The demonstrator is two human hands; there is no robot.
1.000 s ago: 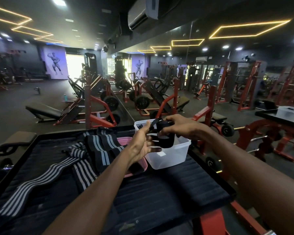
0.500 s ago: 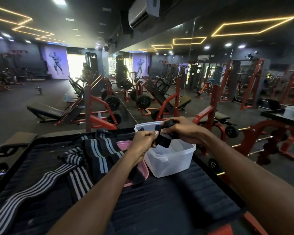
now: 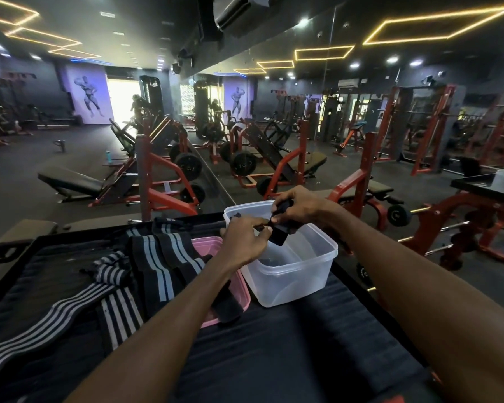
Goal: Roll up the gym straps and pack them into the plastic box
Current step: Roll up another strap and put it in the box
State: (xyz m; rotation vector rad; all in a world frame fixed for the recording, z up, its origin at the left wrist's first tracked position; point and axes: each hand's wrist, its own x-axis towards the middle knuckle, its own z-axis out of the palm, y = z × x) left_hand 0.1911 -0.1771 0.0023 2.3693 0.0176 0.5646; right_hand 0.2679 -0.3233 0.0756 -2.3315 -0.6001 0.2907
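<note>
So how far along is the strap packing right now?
Early. The clear plastic box looks nearly empty; I cannot tell if anything is packed. In hand: left hand and right hand are rolling a black strap above the box. Left: the striped straps lie unrolled on the black mat, partly over the pink lid.

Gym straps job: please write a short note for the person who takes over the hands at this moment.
Left hand: pinches one end of the black strap.
Right hand: grips the other, partly rolled end of it; both are above the clear plastic box.
The box stands on the dark padded table, with the pink lid on its left. The striped straps lie unrolled on the table and across the lid.
Done: the black strap's roll is begun.
Left: finish the roll, put it in the box, then roll and pack the striped straps.
</note>
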